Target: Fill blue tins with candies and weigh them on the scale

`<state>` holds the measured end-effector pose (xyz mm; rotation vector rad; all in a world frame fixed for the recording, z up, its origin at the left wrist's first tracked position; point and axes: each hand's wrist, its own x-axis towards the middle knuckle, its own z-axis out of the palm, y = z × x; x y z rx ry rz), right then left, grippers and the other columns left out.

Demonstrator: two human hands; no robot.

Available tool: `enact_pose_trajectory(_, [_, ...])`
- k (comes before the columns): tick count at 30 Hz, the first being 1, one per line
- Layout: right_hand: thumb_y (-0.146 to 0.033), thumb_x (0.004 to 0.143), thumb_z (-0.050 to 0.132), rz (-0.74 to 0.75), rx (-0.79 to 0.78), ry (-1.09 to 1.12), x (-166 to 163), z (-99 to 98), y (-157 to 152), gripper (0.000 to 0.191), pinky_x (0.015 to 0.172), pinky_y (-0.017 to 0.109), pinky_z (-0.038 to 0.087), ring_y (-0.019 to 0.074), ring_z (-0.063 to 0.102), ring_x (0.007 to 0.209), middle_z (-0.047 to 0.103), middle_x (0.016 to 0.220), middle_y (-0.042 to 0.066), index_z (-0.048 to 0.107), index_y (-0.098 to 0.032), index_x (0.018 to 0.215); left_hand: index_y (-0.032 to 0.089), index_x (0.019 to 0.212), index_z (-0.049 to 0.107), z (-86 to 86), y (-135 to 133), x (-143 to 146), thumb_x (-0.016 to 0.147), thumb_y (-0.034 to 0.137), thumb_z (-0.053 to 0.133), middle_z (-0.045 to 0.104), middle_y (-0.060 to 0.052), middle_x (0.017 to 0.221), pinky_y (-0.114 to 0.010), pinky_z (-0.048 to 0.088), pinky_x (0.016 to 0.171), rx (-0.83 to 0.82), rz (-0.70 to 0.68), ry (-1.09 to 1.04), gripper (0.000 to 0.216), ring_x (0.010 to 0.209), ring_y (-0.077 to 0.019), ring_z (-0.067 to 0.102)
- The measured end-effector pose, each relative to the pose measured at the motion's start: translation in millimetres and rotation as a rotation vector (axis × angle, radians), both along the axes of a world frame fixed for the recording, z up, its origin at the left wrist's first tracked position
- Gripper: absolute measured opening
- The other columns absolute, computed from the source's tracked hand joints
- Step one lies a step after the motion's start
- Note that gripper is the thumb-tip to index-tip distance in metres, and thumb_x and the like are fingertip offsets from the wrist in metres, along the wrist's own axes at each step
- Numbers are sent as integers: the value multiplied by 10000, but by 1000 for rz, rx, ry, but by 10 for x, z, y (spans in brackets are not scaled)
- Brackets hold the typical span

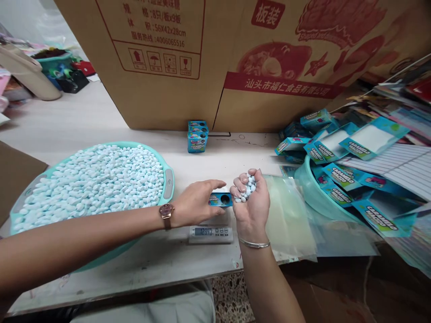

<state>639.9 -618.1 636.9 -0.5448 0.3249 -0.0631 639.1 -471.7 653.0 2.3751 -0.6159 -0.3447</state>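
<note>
My left hand (197, 202) grips a small blue candy box (220, 199) on top of a small digital scale (211, 233); the box's round hole faces up. My right hand (251, 199) is cupped palm-up just right of the box, closed around a handful of pale blue and white candies (247, 189). A big teal basin (168, 181) heaped with the same candies sits at the left. A watch is on my left wrist, a bangle on my right.
Stacked filled blue boxes (197, 135) stand by a large cardboard carton (202, 58) at the back. On the right, a teal tub (311, 190) and a pile of flat blue box blanks (350, 150). Clear plastic sheets (289, 215) lie beside the scale.
</note>
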Motion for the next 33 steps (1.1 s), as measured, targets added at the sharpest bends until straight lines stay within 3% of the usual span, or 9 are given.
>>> enact_pose_trajectory(6, [-365,860,550,-93,-214,-36,-39,-9,84,174,457,191,363,60,402,481,429,600,-69,498,-221,778,200,1120,651,-95,-102,33,684,256,696,714,-38,1085,-328,512,848,-173,26,108,442,944,-219,660])
enact_pose_trajectory(13, [-332,869,523,-161,-404,-101,-97,-58,158,154,556,238,434,92,483,525,469,587,-56,513,-219,764,215,1048,663,-154,-131,25,680,247,689,715,-11,992,-306,490,810,-242,52,121,371,876,-201,640])
enact_pose_trajectory(25, [-312,879,514,-153,-470,-122,-139,-7,212,179,595,238,439,98,500,560,495,585,-41,547,-208,737,200,922,644,-131,-111,26,678,276,676,688,-4,851,-265,453,676,-173,44,86,258,763,-185,611])
enact_pose_trajectory(33, [-310,875,524,-158,-473,-131,-163,10,233,181,577,221,414,86,468,553,467,581,-45,546,-205,729,216,966,679,-125,-100,14,696,268,679,720,-2,905,-274,475,724,-176,55,85,275,819,-193,635])
